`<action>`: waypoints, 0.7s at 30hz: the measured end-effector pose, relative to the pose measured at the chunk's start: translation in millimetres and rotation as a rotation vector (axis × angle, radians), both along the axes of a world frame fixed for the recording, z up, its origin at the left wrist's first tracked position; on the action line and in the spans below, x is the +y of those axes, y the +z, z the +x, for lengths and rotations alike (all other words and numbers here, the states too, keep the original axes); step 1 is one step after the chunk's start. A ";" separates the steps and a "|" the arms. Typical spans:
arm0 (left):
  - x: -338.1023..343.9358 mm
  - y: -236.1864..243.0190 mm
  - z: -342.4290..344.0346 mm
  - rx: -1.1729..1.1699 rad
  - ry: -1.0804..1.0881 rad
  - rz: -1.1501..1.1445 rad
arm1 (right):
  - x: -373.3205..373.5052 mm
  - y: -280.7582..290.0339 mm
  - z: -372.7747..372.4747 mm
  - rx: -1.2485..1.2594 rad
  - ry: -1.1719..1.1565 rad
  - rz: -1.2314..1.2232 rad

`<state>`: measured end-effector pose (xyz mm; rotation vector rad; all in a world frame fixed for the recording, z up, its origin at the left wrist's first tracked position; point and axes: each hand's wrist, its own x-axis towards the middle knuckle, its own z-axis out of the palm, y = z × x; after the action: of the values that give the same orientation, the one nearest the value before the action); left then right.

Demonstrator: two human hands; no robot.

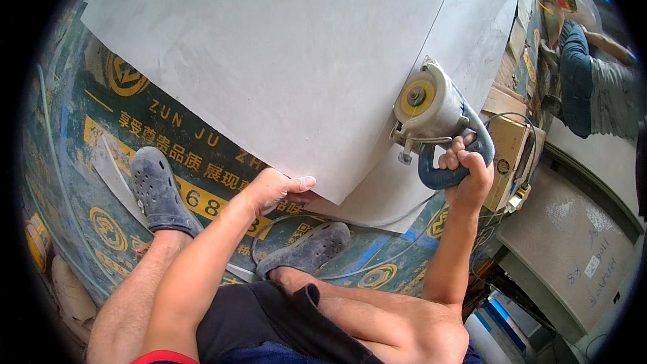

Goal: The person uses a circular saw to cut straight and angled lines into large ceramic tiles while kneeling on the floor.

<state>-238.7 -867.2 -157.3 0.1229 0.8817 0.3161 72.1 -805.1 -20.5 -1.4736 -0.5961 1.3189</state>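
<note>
A large light-grey slab [269, 74] lies in front of me; its material I cannot tell. My left hand [273, 189] grips its near edge close to the corner, thumb on top and fingers underneath. To the right, a narrower grey piece [465, 54] is divided from it by a straight line running far to near. My right hand [465, 165] is wrapped around the blue handle of a handheld circular saw [438, 104]. The saw's round yellow-centred disc faces left, over the line; whether the blade touches the slab I cannot tell.
A dark green printed floor covering [195, 155] lies under my clogs [306, 249]. The saw's cable [377, 219] loops past my right foot. On the right stand a cardboard box [509, 162] and a curved grey panel [566, 236]. Another person [583, 81] is at the far right.
</note>
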 end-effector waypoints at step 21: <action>0.1 -1.4 0.0 -0.034 -0.025 -0.011 | -11.0 0.7 -0.1 0.010 -0.013 -0.028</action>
<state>-238.6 -867.1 -158.7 0.1177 0.8472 0.2897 72.0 -816.1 -19.8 -1.4904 -0.5633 1.3289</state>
